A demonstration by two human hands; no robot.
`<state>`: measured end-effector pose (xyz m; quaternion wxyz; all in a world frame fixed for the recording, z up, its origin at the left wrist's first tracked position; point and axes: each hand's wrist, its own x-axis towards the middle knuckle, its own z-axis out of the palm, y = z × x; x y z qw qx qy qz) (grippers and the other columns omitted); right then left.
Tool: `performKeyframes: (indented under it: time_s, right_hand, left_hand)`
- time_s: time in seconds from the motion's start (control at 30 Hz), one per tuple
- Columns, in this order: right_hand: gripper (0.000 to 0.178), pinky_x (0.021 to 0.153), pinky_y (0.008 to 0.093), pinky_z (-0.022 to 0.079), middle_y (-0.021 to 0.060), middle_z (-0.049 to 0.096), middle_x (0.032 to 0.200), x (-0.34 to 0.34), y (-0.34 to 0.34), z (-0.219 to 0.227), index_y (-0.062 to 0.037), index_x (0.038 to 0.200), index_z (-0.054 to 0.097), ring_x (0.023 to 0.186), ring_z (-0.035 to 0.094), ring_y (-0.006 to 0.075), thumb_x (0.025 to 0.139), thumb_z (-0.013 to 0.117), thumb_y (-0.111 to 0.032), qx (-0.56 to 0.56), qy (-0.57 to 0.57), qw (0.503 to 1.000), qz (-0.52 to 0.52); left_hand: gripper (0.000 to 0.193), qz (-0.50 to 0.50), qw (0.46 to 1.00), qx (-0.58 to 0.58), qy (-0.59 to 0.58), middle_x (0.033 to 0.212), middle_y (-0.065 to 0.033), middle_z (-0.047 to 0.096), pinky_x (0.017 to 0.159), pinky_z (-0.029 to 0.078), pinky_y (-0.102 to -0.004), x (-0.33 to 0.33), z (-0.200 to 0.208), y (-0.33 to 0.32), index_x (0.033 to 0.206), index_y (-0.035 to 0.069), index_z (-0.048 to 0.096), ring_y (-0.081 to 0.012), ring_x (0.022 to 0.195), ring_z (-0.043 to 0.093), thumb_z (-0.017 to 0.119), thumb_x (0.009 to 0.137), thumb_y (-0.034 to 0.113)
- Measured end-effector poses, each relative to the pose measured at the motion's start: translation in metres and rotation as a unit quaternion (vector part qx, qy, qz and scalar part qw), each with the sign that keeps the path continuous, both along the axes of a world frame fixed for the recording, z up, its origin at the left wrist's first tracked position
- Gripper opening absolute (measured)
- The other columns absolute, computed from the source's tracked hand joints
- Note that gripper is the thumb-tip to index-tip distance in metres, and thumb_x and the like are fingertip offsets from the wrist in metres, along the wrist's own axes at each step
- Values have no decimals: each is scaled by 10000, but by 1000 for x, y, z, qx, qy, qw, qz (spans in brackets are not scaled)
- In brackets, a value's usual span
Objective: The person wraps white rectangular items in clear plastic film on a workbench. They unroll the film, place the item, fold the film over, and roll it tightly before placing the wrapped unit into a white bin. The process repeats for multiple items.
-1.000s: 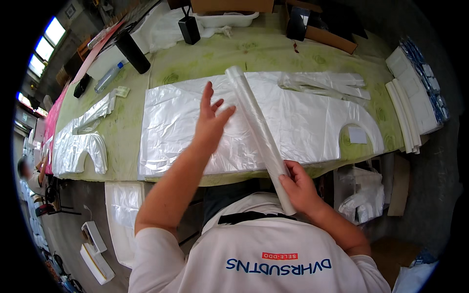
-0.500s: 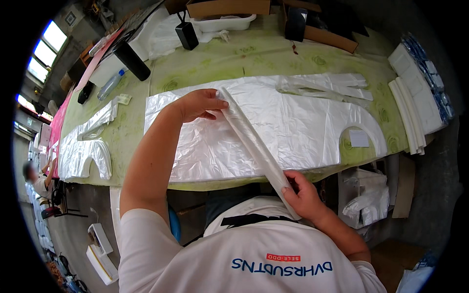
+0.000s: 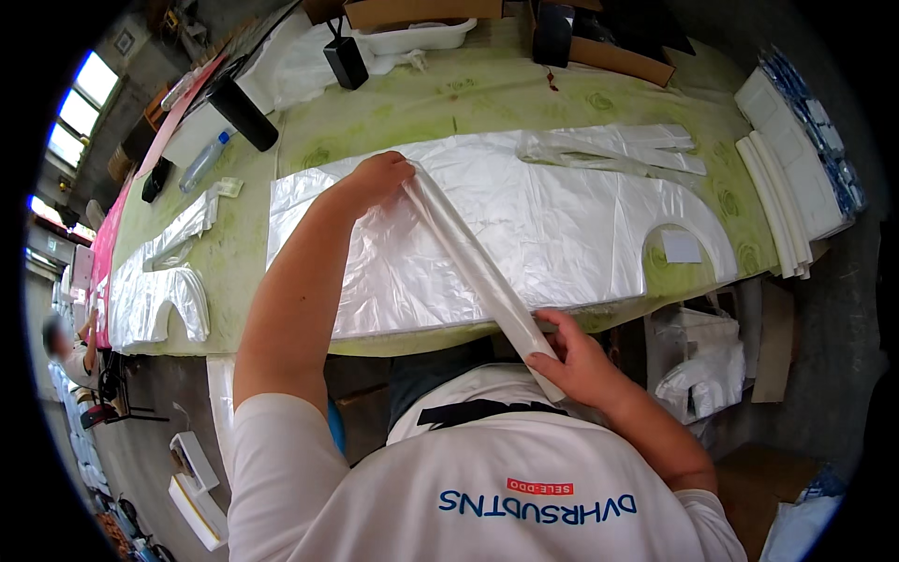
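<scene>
A long, narrow strip of folded translucent plastic film runs slantwise between my hands, its upper end farther from me. My left hand is closed on that far end, its fingertips mostly hidden behind the back of the hand. Near my waist, my right hand grips the lower end between thumb and fingers. Under the strip lies a flat stack of silvery-white plastic sheets, with a curved cut-out at its right end. Loose plastic straps rest on its far side.
A green patterned cloth covers the table. A smaller plastic piece lies at left, near a bottle and a black cylinder. White rolls stand along the right edge. A person sits far left.
My left hand has turned so its back covers the strip's far end, hiding the thumb. My right hand still grips the lower end. The whole view has shifted slightly.
</scene>
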<state>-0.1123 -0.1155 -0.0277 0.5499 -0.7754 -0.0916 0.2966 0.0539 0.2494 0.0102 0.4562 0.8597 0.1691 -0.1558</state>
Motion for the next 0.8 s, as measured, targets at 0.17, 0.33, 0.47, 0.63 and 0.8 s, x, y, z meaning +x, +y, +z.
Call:
performKeyframes:
  time_s: [0.17, 0.33, 0.47, 0.63, 0.8]
  right_hand:
    - [632, 866, 361, 539, 176, 700, 1147, -19, -52, 12, -25, 1328, 559, 998, 691, 254, 819, 811, -301, -117, 48, 990, 60]
    - [565, 831, 353, 549, 151, 722, 1039, -58, -154, 24, -15, 1229, 627, 920, 698, 232, 776, 836, -280, -251, 126, 951, 131]
    - [512, 787, 349, 555, 127, 709, 991, -102, -221, 10, -22, 1201, 616, 846, 686, 214, 760, 828, -175, -295, 178, 938, 42]
    - [530, 754, 363, 564, 109, 684, 1017, -105, -226, 21, -11, 1230, 582, 816, 674, 199, 760, 811, -99, -235, 134, 963, 4]
    - [560, 849, 371, 549, 94, 650, 1108, -71, -196, 34, -8, 1283, 559, 950, 654, 216, 788, 799, -111, -136, 31, 989, -51]
  left_hand:
    - [336, -95, 970, 199, -108, 1138, -143, 641, 948, 487, -418, 12, -40, 21, 1125, 9, 654, -303, 1032, 615, 550, 928, 260]
    - [329, -158, 878, 370, -257, 1243, -177, 598, 1015, 459, -453, 20, -92, 42, 1090, 7, 650, -387, 1152, 566, 566, 918, 274]
    - [326, -124, 902, 358, -209, 1263, -166, 587, 1036, 446, -446, 12, -47, 10, 1133, 33, 636, -379, 1193, 547, 581, 919, 272]
    - [513, 56, 942, 179, -279, 1330, -180, 550, 1089, 401, -464, 16, -39, 4, 1343, 64, 529, -387, 1264, 498, 643, 870, 227]
    - [740, -188, 838, 234, -456, 1523, -194, 387, 1202, 227, -545, -79, -55, -35, 1444, 80, 445, -405, 1446, 310, 767, 810, 288]
